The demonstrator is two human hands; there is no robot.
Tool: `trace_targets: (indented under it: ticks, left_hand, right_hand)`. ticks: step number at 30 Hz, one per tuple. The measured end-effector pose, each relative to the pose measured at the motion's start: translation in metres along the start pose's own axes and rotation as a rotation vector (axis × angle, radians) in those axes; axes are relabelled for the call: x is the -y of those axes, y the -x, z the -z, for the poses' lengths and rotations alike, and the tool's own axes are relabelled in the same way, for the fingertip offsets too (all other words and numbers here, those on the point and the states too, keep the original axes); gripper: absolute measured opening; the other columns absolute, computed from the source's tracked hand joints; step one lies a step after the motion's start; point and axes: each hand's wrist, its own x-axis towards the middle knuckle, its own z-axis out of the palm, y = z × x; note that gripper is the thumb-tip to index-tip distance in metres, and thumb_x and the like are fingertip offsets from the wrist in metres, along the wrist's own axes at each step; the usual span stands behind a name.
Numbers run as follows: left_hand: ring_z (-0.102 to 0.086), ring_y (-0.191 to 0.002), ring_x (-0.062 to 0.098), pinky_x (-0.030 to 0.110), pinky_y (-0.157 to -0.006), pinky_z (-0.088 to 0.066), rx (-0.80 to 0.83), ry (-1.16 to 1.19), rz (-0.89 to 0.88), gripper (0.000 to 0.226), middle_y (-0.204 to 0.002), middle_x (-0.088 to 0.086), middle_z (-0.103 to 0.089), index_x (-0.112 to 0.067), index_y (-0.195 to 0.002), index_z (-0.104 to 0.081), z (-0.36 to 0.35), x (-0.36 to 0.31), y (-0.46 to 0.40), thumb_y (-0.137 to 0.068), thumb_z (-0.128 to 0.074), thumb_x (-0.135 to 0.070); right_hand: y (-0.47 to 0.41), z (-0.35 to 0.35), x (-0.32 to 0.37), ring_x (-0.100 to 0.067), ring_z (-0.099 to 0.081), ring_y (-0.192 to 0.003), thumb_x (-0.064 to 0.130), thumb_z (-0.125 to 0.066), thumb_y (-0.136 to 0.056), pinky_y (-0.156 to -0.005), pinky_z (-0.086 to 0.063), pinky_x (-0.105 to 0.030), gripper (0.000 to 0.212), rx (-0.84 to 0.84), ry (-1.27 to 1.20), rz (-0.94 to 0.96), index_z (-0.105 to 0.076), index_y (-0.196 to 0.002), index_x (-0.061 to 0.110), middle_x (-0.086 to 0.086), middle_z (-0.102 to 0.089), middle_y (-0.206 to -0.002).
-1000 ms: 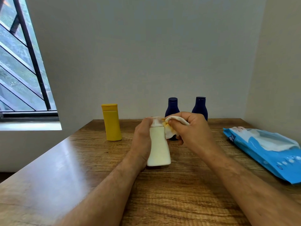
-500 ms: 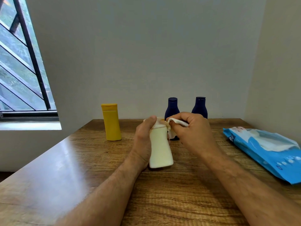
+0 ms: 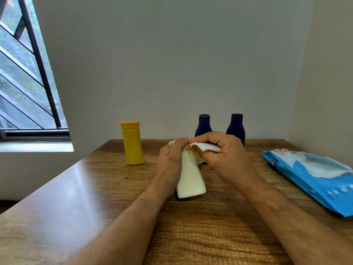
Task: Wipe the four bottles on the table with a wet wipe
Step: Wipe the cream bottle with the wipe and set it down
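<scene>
- Head view: the left hand (image 3: 170, 165) grips a cream bottle (image 3: 191, 180), tilted over the wooden bench (image 3: 95, 188).
- The right hand (image 3: 219, 155) pinches a white wet wipe (image 3: 205, 147) against the bottle's top.
- A yellow bottle (image 3: 132, 143) and two navy bottles (image 3: 204, 124) (image 3: 236, 127) stand behind.
- A blue wipes pack (image 3: 313, 178) lies at right.

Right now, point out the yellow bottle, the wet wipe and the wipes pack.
yellow bottle (image 3: 132, 148): head view, middle of its body.
wet wipe (image 3: 207, 147): head view, folded top edge.
wipes pack (image 3: 305, 180): head view, blue front.
</scene>
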Motion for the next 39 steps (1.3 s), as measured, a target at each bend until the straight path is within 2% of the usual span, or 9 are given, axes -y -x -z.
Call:
trace_targets:
  ticks: [4, 10, 16, 20, 22, 24, 29, 35, 39]
  left_hand:
    - [-0.068, -0.072, 0.031, 0.039, -0.061, -0.055, 0.021, 0.028, -0.008, 0.058, -0.091, 0.020, -0.072, -0.014, -0.106, -0.071, -0.001, -0.003, 0.000, -0.080, -0.056, -0.063]
    - [-0.062, -0.057, 0.024, 0.032, -0.060, -0.048, -0.028, 0.393, 0.024, 0.041, -0.069, 0.012, -0.067, -0.006, -0.074, -0.070, 0.001, -0.009, 0.003, -0.092, -0.045, -0.033]
    - [-0.068, -0.089, 0.030, 0.046, -0.087, -0.056, -0.157, 0.642, 0.006, 0.028, -0.093, 0.019, -0.072, -0.014, -0.123, -0.049, 0.009, -0.018, -0.007, -0.096, -0.043, -0.010]
    - [-0.066, -0.109, 0.031, 0.046, -0.077, -0.060, -0.292, 0.589, 0.000, 0.043, -0.128, 0.017, -0.062, -0.019, -0.139, -0.039, 0.008, -0.013, -0.015, -0.100, -0.053, -0.011]
    - [-0.065, -0.107, 0.026, 0.043, -0.072, -0.061, -0.321, 0.520, -0.027, 0.038, -0.127, 0.006, -0.058, -0.030, -0.136, -0.042, 0.006, -0.012, -0.014, -0.103, -0.051, -0.014]
    - [-0.066, -0.105, 0.026, 0.051, -0.082, -0.060, -0.270, 0.409, -0.047, 0.022, -0.122, 0.003, -0.060, -0.035, -0.124, -0.050, 0.003, -0.012, -0.011, -0.106, -0.045, -0.024]
    - [-0.066, -0.101, 0.026, 0.059, -0.091, -0.055, -0.128, 0.232, -0.007, 0.012, -0.117, 0.005, -0.065, -0.027, -0.110, -0.059, -0.007, -0.010, -0.003, -0.102, -0.051, -0.034]
    - [-0.063, -0.082, 0.020, 0.027, -0.050, -0.055, -0.226, 0.345, 0.085, 0.016, -0.111, 0.010, -0.062, -0.024, -0.116, -0.060, 0.001, -0.008, -0.008, -0.104, -0.050, -0.027]
    - [-0.057, -0.064, 0.015, 0.019, -0.038, -0.046, -0.302, 0.454, 0.147, 0.026, -0.112, 0.015, -0.063, -0.019, -0.122, -0.064, 0.006, -0.010, -0.009, -0.105, -0.047, -0.030]
  right_hand:
    - [-0.003, 0.000, -0.007, 0.003, -0.063, -0.091, 0.016, -0.068, -0.091, -0.071, -0.054, -0.011, 0.018, -0.035, 0.038, -0.068, -0.075, -0.100, 0.028, 0.015, -0.071, -0.097]
    - [-0.006, 0.004, -0.014, 0.013, -0.060, -0.084, 0.027, -0.068, -0.091, -0.063, -0.051, -0.013, 0.014, -0.069, 0.101, -0.185, -0.076, -0.101, 0.031, 0.019, -0.069, -0.088]
    - [-0.010, 0.008, -0.013, 0.014, -0.058, -0.087, 0.029, -0.068, -0.091, -0.060, -0.052, -0.013, 0.017, -0.091, 0.097, -0.174, -0.076, -0.105, 0.030, 0.022, -0.067, -0.091]
    - [-0.009, 0.006, -0.012, 0.016, -0.059, -0.081, 0.029, -0.068, -0.091, -0.054, -0.046, -0.007, 0.017, -0.059, 0.085, -0.163, -0.076, -0.106, 0.029, 0.021, -0.067, -0.090]
    - [-0.008, 0.006, -0.011, 0.014, -0.059, -0.082, 0.028, -0.068, -0.091, -0.054, -0.046, -0.006, 0.017, -0.059, 0.084, -0.148, -0.076, -0.105, 0.029, 0.021, -0.067, -0.089]
    - [-0.007, 0.005, -0.011, 0.014, -0.059, -0.084, 0.025, -0.068, -0.091, -0.054, -0.046, -0.005, 0.016, -0.050, 0.078, -0.142, -0.076, -0.105, 0.029, 0.022, -0.067, -0.091]
    - [-0.006, 0.003, -0.012, 0.012, -0.058, -0.091, 0.019, -0.068, -0.091, -0.058, -0.048, -0.006, 0.019, -0.042, 0.055, -0.124, -0.076, -0.105, 0.029, 0.020, -0.067, -0.097]
    - [-0.006, 0.006, -0.007, 0.009, -0.062, -0.095, 0.025, -0.072, -0.088, -0.062, -0.053, -0.009, 0.021, -0.092, 0.008, -0.058, -0.075, -0.108, 0.027, 0.019, -0.070, -0.101]
    - [-0.004, 0.004, -0.006, 0.009, -0.060, -0.089, 0.020, -0.075, -0.086, -0.062, -0.051, -0.006, 0.019, -0.038, 0.096, -0.046, -0.072, -0.098, 0.033, 0.019, -0.067, -0.092]
